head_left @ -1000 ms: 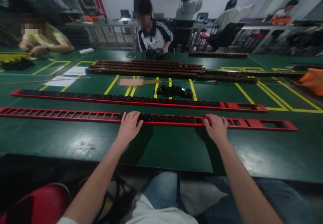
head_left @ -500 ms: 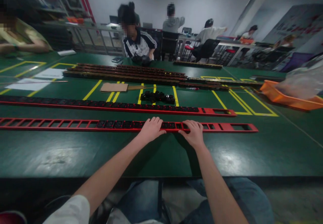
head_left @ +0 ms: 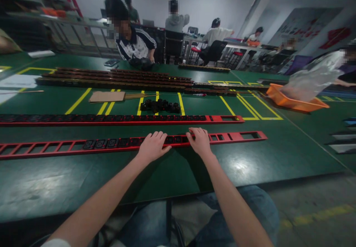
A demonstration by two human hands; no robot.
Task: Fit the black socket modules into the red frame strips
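Note:
A long red strip [head_left: 239, 136] with rectangular slots lies across the green table [head_left: 278, 158] in front of me; black sockets fill several slots near its middle. My left hand [head_left: 152, 147] lies flat on the strip with fingers stretched over the sockets. My right hand [head_left: 199, 141] rests on the strip just to the right, fingers curled over its far edge. A second red strip [head_left: 222, 119], filled with black sockets, lies parallel behind it. A small heap of loose black sockets [head_left: 160, 106] sits beyond that.
Dark long strips [head_left: 116, 79] are stacked farther back, with a piece of cardboard [head_left: 107, 96] near them. An orange bin [head_left: 294, 100] holding a plastic bag stands at the right. A person in a striped shirt [head_left: 133, 45] sits opposite; others work behind.
My hands have come closer together on the near strip, which has slid left along the table. The view has turned right, bringing the orange bin and the table's right edge into sight.

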